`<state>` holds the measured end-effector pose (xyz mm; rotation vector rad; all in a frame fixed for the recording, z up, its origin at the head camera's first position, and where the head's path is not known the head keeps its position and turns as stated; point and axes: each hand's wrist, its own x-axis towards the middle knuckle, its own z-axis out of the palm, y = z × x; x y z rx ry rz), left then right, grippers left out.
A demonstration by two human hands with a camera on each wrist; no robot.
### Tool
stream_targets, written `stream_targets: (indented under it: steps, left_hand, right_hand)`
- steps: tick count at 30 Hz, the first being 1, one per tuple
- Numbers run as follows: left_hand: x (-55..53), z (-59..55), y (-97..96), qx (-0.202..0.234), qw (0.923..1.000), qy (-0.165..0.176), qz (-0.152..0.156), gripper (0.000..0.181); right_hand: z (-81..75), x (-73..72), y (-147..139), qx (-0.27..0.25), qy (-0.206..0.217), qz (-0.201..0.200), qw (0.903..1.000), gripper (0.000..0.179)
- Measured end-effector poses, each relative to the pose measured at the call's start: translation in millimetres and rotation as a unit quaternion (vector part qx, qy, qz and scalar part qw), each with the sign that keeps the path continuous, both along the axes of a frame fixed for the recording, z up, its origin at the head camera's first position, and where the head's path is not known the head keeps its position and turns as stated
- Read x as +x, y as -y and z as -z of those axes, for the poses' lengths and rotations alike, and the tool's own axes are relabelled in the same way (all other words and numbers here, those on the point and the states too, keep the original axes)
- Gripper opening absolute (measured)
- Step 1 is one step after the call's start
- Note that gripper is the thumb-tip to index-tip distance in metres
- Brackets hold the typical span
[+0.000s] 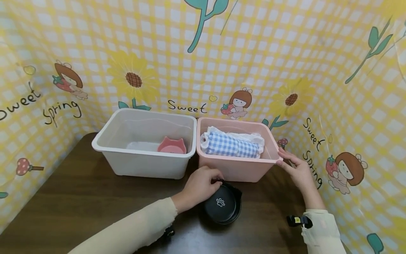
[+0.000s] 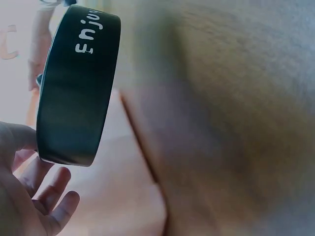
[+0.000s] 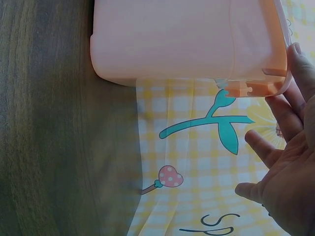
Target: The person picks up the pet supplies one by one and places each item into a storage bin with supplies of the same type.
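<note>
My left hand [image 1: 201, 185] pinches the edge of a round black pet bowl [image 1: 220, 204] with a white paw print, in front of the pink bin. In the left wrist view the bowl's side [image 2: 78, 98] shows white lettering, and it is held off the brown table. My right hand [image 1: 296, 169] holds the near right corner of the pink bin [image 1: 234, 171] at its rim, thumb and fingers on either side. Inside that bin lies a blue and white checked cloth bundle [image 1: 233, 144].
Left of the pink bin, side by side with it, stands a light grey bin [image 1: 146, 164] holding a pink cat-eared bowl [image 1: 172, 145]. Both stand on a dark brown wooden table [image 1: 133, 197]. Behind and at the sides hangs a yellow checked printed cloth [image 1: 177, 77].
</note>
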<state>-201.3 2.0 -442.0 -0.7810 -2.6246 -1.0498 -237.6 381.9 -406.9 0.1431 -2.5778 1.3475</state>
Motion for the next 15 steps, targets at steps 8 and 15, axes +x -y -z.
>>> stream_targets:
  steps: [8, 15]
  left_hand:
    - [5.9, -42.8, 23.4, 0.022, 0.9981, -0.054, 0.02, 0.011]
    - [11.4, -83.3, 43.9, 0.022, 0.9943, -0.098, 0.037, 0.011]
  right_hand:
    - [-3.3, 1.0, 1.5, 0.006, 0.004, 0.001, 1.0, 0.054]
    - [-2.6, 2.0, 2.2, 0.006, 0.005, 0.001, 1.0, 0.054]
